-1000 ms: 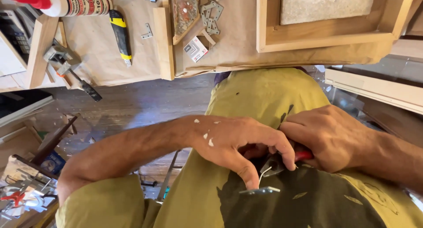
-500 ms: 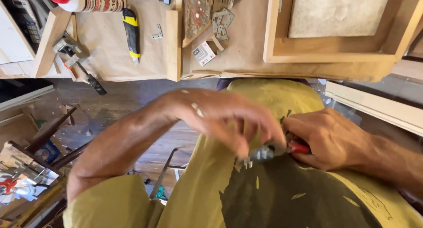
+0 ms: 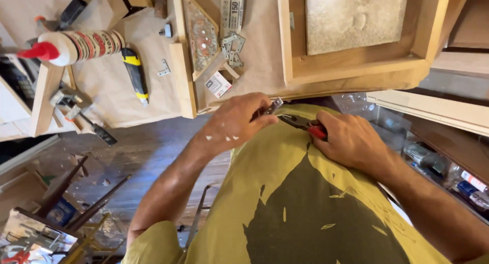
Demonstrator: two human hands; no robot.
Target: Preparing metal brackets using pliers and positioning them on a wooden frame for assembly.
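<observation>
My right hand [image 3: 351, 141] grips red-handled pliers [image 3: 301, 124], jaws pointing left. My left hand [image 3: 238, 122] pinches a small metal bracket [image 3: 275, 105] at the pliers' tip. Both hands sit just in front of my olive-yellow shirt [image 3: 305, 203], close to the near edge of the paper-covered workbench [image 3: 254, 65]. White paint specks dot the back of my left hand.
On the bench lie a glue bottle with a red tip [image 3: 76, 46], a yellow utility knife [image 3: 135, 73], small metal brackets [image 3: 232, 49], a small box [image 3: 219, 84] and a wooden frame with a stone-like panel [image 3: 356, 34]. Wooden floor and tools lie lower left.
Both hands have risen from my lap toward the bench edge. My left hand, earlier covering the pliers' jaws, now pinches the bracket at their tip.
</observation>
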